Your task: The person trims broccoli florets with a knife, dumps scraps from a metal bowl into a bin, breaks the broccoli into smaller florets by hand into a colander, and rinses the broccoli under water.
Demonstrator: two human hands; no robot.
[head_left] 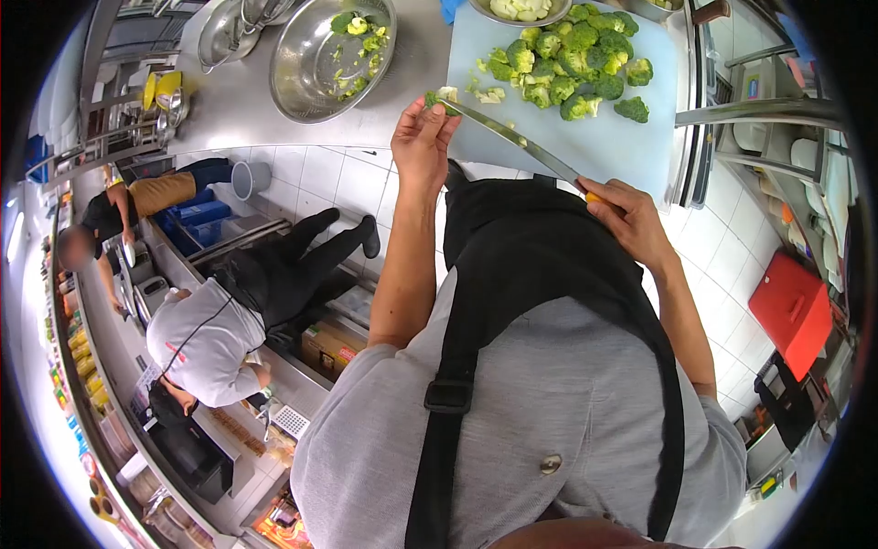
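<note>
My left hand (422, 139) pinches a small broccoli piece (431, 99) at the near left edge of the pale blue cutting board (594, 151). My right hand (626, 220) is closed around the handle of a long knife (535, 154). Its blade slants up and left, with the tip by the fingers of my left hand and bits of broccoli stuck along it. A pile of broccoli florets (572, 59) covers the board's far part, and a pale cut scrap (491, 95) lies left of it.
Left of the board, a large steel bowl (291, 96) holds a few broccoli pieces. A smaller bowl (540, 18) of pale pieces stands at the back. Two people (206, 339) work at a counter on the left. A grey bucket (251, 180) stands on the floor.
</note>
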